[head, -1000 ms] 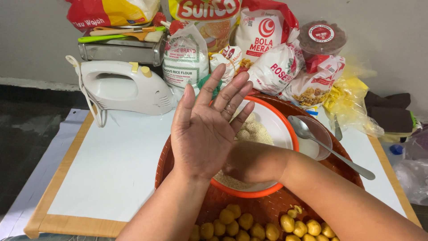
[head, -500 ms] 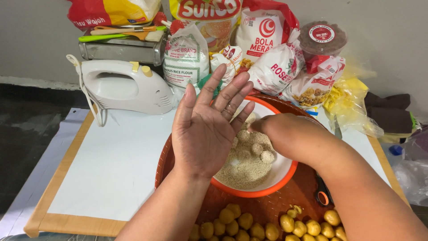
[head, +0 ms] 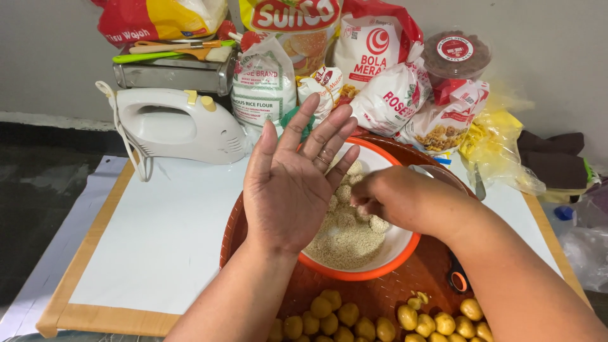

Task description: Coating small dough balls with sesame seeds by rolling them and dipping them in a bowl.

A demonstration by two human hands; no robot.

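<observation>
My left hand (head: 288, 183) is held up flat with the palm open and the fingers spread, empty, over the left side of a white bowl with an orange rim (head: 373, 273). The bowl holds pale sesame-like seeds (head: 345, 240) and a few seed-coated balls (head: 345, 191). My right hand (head: 405, 199) reaches into the bowl from the right with its fingers curled down among those balls. Whether it grips one is hidden. The bowl stands on a round brown woven tray (head: 392, 294). Several plain yellow dough balls (head: 335, 313) lie on the tray's near side.
A white hand mixer (head: 180, 126) lies on the white board (head: 158, 240) to the left. Bags of flour and other ingredients (head: 266, 82) and a lidded jar (head: 456, 54) crowd the back. A metal spoon (head: 437, 172) shows behind my right hand. A yellow plastic bag (head: 500, 145) sits at right.
My right hand has come out from under my left hand, moved right over the bowl and dipped its fingers among the coated balls. My left hand stays raised and open.
</observation>
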